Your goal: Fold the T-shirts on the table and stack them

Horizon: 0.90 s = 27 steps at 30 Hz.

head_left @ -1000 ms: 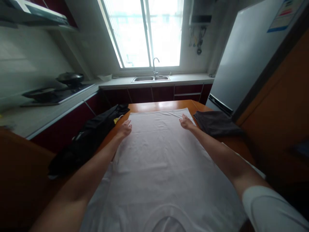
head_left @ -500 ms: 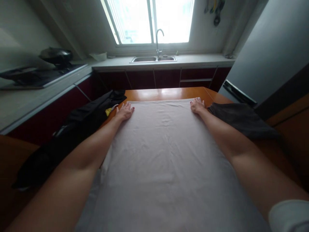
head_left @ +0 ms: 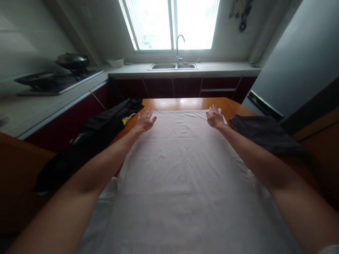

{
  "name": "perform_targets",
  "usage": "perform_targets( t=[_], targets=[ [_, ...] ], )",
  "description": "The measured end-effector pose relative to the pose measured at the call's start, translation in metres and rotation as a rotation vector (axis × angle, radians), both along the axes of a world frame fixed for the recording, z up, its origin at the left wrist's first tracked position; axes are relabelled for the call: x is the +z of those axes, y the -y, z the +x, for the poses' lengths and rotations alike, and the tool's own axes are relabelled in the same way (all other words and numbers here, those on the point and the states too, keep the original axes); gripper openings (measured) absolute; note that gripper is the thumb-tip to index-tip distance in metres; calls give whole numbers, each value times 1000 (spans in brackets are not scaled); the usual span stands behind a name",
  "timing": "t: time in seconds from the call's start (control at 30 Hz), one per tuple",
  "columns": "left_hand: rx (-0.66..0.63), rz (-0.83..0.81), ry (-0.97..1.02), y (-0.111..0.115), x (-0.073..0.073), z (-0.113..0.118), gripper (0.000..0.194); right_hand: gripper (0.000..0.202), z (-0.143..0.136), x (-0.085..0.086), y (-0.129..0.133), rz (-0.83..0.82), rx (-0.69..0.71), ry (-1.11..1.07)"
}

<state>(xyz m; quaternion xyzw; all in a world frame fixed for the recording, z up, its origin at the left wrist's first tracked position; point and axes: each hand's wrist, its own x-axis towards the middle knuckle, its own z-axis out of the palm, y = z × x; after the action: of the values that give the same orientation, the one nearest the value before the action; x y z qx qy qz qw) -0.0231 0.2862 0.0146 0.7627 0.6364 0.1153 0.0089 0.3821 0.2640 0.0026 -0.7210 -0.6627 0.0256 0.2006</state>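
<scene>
On the pale cloth (head_left: 182,169), left hand (head_left: 145,121) and right hand (head_left: 215,118) lie spread, unclenched; uneven dragging by either could wrinkle it.

- 1 left hand (head_left: 145,121) and 1 right hand (head_left: 215,118), 2 hands altogether
- 2 bare forearms (head_left: 113,155)
- 1 sleeve edge (head_left: 330,249)
- 1 broad pale cloth (head_left: 182,169)
- 1 black cloth bundle (head_left: 90,139)
- 1 yellow patch (head_left: 125,120)
- 1 folded dark grey cloth (head_left: 265,134)
- 1 orange-brown table (head_left: 182,102)
- 1 window (head_left: 173,24) with 2 panes (head_left: 197,24)
- 1 steel sink (head_left: 172,69) with 2 basins (head_left: 164,66)
- 1 curved faucet (head_left: 177,51)
- 1 hob (head_left: 71,81) with 2 dark pans (head_left: 72,62), 1 visibly lidded
- 1 white container (head_left: 116,62)
- 2 stacked drawer fronts (head_left: 219,83)
- 1 silvery refrigerator (head_left: 296,56)
</scene>
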Motion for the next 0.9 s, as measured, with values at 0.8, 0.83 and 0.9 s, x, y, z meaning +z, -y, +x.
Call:
perform_targets(
  t=[0.8, 0.83, 0.9],
  targets=[
    [-527, -77, 7, 480, -9, 33, 59, 58, -74, -17, 472, -106, 556, 45],
    [-507, -70, 22, 483, -8, 33, 57, 58, -74, -20, 475, -94, 560, 55],
    [-453, -29, 57, 485, -7, 32, 53, 57, -72, -23, 477, -53, 552, 59]
  ],
)
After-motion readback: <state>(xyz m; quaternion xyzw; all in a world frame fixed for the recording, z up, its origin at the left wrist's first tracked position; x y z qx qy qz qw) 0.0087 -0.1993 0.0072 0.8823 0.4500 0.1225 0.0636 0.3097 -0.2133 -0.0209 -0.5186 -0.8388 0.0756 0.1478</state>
